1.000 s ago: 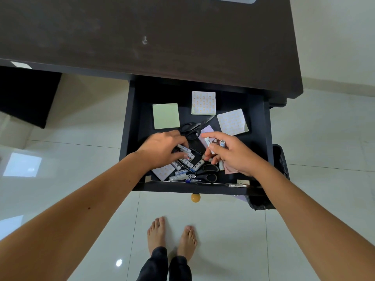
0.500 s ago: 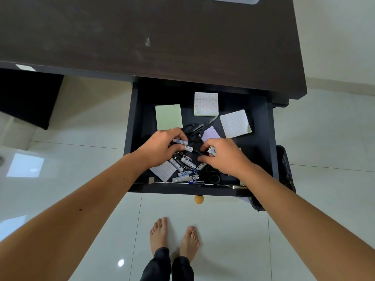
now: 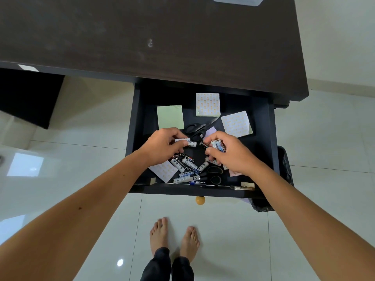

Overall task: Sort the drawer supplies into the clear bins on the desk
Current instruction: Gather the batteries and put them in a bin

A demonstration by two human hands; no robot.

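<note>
Batteries lie loose in the open drawer under both hands. Left hand pinches two white batteries; right hand clutches what look like three more, and a clear bin sits at the desk's far edge.

Bright, even daylight, window glare on the glossy floor tiles, wide-angle bending at edges, sharp focus.

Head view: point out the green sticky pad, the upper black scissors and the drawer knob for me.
green sticky pad [image 3: 170,117]: head view, middle of its top sheet.
upper black scissors [image 3: 194,128]: head view, on a handle loop.
drawer knob [image 3: 200,200]: head view, centre of the round yellow knob.
</note>
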